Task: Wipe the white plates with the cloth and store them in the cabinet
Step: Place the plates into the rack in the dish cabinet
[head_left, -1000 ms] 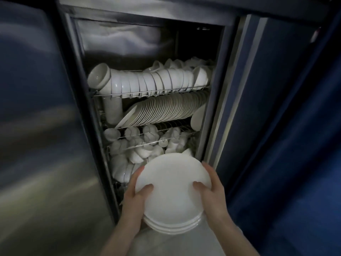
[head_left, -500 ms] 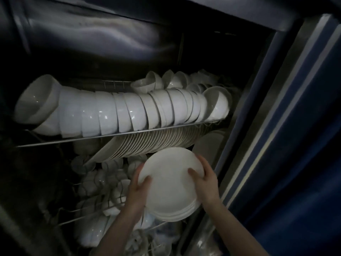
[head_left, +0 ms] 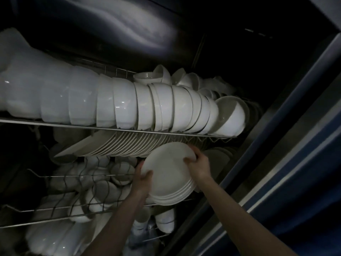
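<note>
1. Your left hand (head_left: 142, 183) grips the left rim of the plates (head_left: 168, 170), thumb on top.
2. Your right hand (head_left: 200, 166) grips the far right rim, fingers curled over it.
3. The plates sit stacked and tilted between your hands, at the open cabinet (head_left: 129, 30).
4. Just beyond your hands, dishes (head_left: 120, 145) stand on edge in a rack, and bowls (head_left: 125, 108) line the shelf above.
5. Cups (head_left: 103, 183) lie left of your left hand.

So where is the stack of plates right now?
Head view, centre right: the plate stack held between the left hand and right hand, just under the row of racked plates.
</note>
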`<state>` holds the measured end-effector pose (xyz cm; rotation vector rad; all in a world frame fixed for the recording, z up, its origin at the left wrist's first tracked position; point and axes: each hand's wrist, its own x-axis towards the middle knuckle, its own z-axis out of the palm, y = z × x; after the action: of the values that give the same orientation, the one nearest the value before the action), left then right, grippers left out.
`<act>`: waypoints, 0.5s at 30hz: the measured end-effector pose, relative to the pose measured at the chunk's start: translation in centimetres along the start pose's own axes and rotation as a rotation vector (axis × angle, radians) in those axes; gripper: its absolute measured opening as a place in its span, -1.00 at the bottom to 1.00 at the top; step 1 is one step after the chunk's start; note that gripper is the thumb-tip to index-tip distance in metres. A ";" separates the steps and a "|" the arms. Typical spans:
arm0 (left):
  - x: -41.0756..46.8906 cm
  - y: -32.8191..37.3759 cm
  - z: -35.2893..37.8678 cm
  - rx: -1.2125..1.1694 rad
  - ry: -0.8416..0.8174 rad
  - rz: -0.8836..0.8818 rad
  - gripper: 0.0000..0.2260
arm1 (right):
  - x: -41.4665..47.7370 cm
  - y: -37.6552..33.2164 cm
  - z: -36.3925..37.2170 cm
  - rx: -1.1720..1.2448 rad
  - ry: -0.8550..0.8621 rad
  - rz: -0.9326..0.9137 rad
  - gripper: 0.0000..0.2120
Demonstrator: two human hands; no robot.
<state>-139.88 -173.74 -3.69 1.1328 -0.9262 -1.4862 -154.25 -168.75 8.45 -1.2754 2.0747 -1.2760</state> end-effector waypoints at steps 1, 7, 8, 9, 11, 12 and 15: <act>0.3 -0.4 0.4 0.021 -0.008 -0.006 -0.53 | 0.4 0.0 -0.2 0.000 -0.008 0.005 -0.48; 0.7 -1.0 2.4 0.155 -0.074 0.053 -0.49 | 1.8 0.0 -1.1 0.012 -0.038 -0.039 -0.50; 0.6 -0.9 2.5 0.177 -0.083 0.061 -0.49 | 1.9 0.0 -1.2 0.020 -0.034 -0.041 -0.50; 0.6 -0.9 2.5 0.191 -0.090 0.069 -0.49 | 2.0 -0.1 -1.2 0.025 -0.034 -0.042 -0.51; 0.5 -1.0 2.5 0.234 -0.109 0.093 -0.49 | 2.2 -0.2 -1.2 0.026 -0.032 -0.045 -0.53; 0.5 -1.0 2.5 0.264 -0.117 0.107 -0.49 | 2.3 -0.2 -1.2 0.023 -0.027 -0.049 -0.53; 0.7 -1.3 2.4 0.365 -0.122 0.118 -0.48 | 2.3 -0.2 -1.4 0.016 -0.025 -0.052 -0.53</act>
<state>-142.52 -174.14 -4.42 1.2305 -1.3664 -1.3336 -156.27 -170.11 9.64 -1.3395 2.0228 -1.2901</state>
